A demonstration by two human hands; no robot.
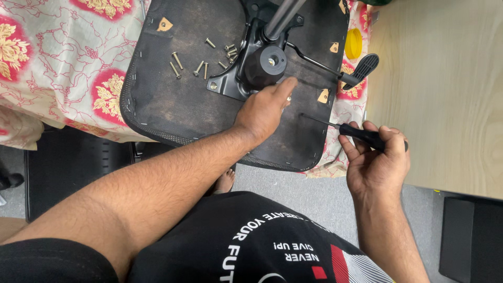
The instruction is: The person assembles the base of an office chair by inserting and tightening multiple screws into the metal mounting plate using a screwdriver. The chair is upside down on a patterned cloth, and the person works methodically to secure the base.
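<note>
An upturned black chair seat (173, 99) lies on a patterned cloth. A black metal mounting plate (246, 68) with a grey gas cylinder (280, 18) is fixed on it. My left hand (264, 107) rests on the seat at the plate's near edge, fingertips touching the plate. My right hand (377, 157) grips a black-handled screwdriver (361, 135), its thin shaft pointing left over the seat's right edge. Several loose bolts (201, 63) lie on the seat left of the plate.
A black lever with a paddle handle (361, 68) sticks out to the right. The floral cloth (57, 63) covers the surface under the seat. A light wooden panel (440, 89) stands at right, a yellow lid (354, 43) beside it. Grey floor (309, 194) below.
</note>
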